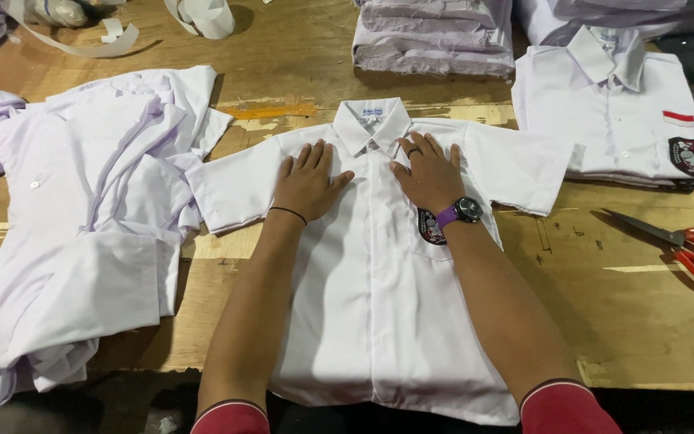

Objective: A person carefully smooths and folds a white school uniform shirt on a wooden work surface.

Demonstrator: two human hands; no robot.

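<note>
Both hands flat, fingers spread, holding nothing: left hand and right hand press the chest of the white shirt lying face-up mid-worktop; best keep palms flat, smoothing evenly outward from the placket.

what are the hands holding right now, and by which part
Nothing is gripped. The left hand and right hand lie flat, palms down, on the chest of the white short-sleeved cotton shirt, either side of its button placket just below the collar.
</note>
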